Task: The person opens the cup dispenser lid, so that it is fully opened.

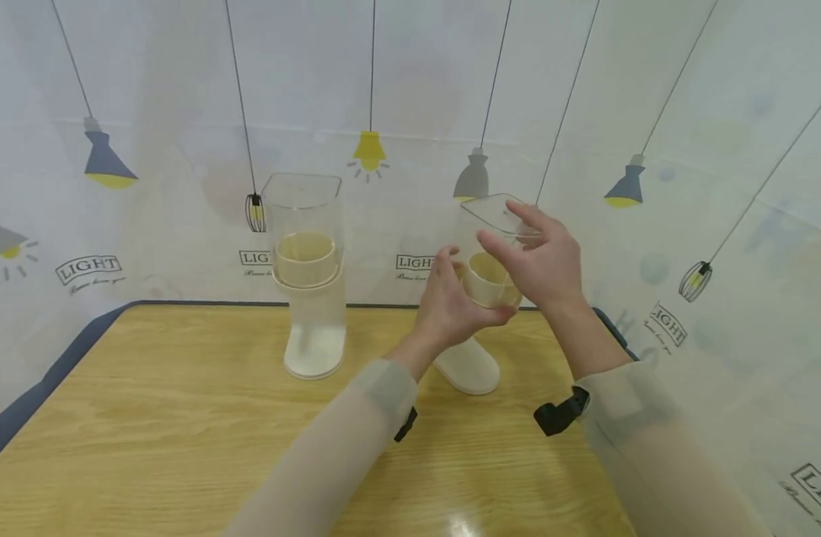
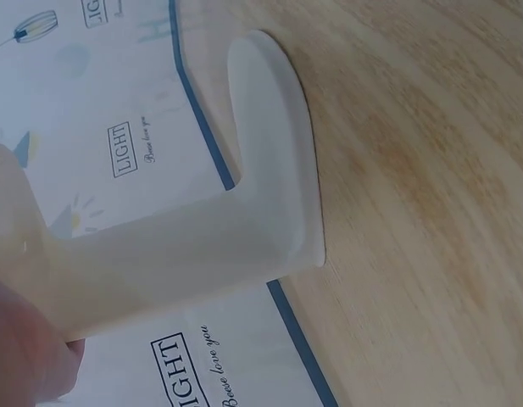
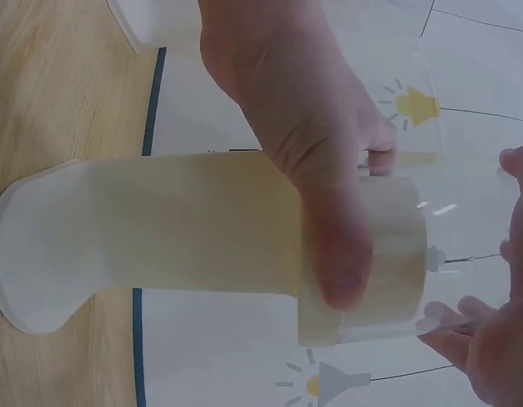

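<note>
Biggest worry for us is the clear tub (image 1: 472,227), right of centre in the head view: if it isn't seated square on the white stand (image 1: 469,367), a sideways shove up top could make it slip or crack at the seam. That stand looks top-heavy, too. Its foot sits on the desk (image 1: 182,432), so hard pushing up high could rock it, and if it went left it might clip the second stand (image 1: 316,321) at centre-left.

As for fingers: our left hand (image 1: 453,298) grips the stand's top just below the tub, thumb across the front. Our right hand (image 1: 547,257) has its fingers spread wide by the tub's rim, thumb near the front wall and index finger over the opening. Can't tell how firmly they touch it, if at all.
</note>
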The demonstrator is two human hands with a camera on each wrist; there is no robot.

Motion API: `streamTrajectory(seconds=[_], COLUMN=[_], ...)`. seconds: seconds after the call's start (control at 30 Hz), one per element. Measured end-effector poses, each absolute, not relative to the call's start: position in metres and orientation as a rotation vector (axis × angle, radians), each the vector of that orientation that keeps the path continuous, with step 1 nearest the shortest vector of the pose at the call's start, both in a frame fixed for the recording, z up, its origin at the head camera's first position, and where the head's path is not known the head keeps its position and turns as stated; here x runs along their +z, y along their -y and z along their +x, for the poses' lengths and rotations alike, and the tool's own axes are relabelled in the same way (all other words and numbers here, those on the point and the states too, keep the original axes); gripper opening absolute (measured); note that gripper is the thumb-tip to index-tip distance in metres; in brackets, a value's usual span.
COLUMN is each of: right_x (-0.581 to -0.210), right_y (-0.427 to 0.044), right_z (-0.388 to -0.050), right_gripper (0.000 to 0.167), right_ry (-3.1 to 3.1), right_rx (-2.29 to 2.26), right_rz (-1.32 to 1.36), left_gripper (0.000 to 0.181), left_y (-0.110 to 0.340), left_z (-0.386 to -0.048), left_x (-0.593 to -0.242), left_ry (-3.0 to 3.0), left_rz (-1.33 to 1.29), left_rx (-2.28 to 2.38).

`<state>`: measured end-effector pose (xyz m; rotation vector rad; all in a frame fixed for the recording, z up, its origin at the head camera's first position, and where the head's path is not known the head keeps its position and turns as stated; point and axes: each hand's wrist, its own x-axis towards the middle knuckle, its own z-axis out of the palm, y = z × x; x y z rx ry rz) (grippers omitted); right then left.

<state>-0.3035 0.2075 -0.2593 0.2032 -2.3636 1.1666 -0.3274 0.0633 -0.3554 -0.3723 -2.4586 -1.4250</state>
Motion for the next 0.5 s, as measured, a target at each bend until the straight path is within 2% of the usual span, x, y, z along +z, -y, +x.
streamTrajectory(seconds=[0.3, 0.5], right_x=[-0.2491, -0.2478], right_y=[-0.2109, -0.2118], right_z=[-0.2995, -0.2962], right_gripper=[0.072, 0.072], right_ry=[2.449, 2.455], right_rx=[1.207, 1.077], right_rz=[0.178, 0.216], left_gripper=[0.127, 0.126], left_y=[-0.0588, -0.0582], left_z=[-0.3267, -0.3270], left_x=[-0.3545, -0.3541], left_ry=[2.465, 2.452], left_rz=[-0.397, -0.449], left_rx=[-1.447, -1.470])
